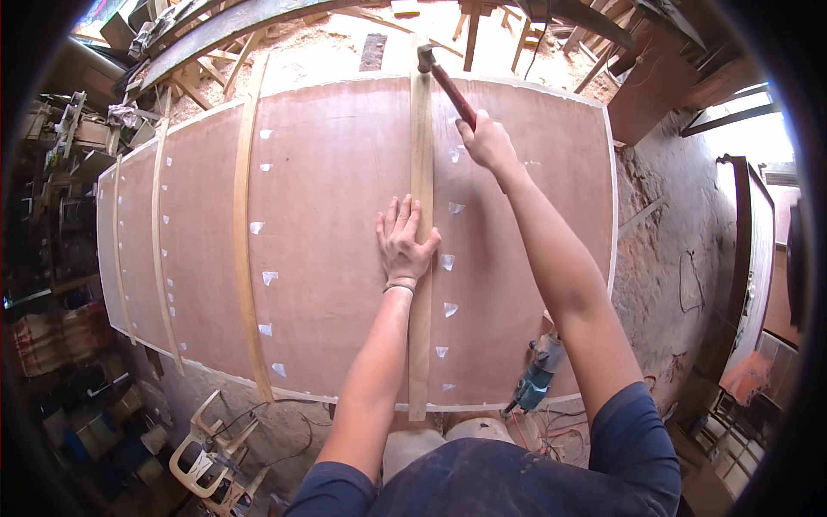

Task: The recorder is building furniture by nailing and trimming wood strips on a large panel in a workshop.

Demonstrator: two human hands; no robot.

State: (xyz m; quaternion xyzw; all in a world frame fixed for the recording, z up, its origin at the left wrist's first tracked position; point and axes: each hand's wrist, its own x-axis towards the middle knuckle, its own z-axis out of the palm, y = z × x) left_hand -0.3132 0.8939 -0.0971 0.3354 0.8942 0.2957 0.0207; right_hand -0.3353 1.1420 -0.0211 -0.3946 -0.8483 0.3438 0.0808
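As I look over the work, the long brown panel (336, 172) fills the middle of the frame, its pale edge running from the far left to a corner at the upper right. Wooden strips (246, 215) cross it, with broad flat stretches between them, and small white patches (270, 278) dot the surface in rows. The middle strip (419, 345) runs from the top centre down past the lower edge, close to the person's body.

The left forearm covers some panel beside that strip, and the person's dark shirt (491, 482) cuts across the bottom. A teal power tool (538, 375) at the lower right is partly tucked behind the right arm. The shadowy clutter at the left is hard to make out, and the dark rim crops the corners.

The left hand (403, 244) lies flat with fingers slightly spread, across the middle strip's left edge, its thumb stretched over the wood. The right arm reaches to the upper centre; the right hand (488, 140) wraps its fingers round the red handle of a hammer (452, 93), whose head is over the strip's upper end. Whether it touches the wood, I can't tell.
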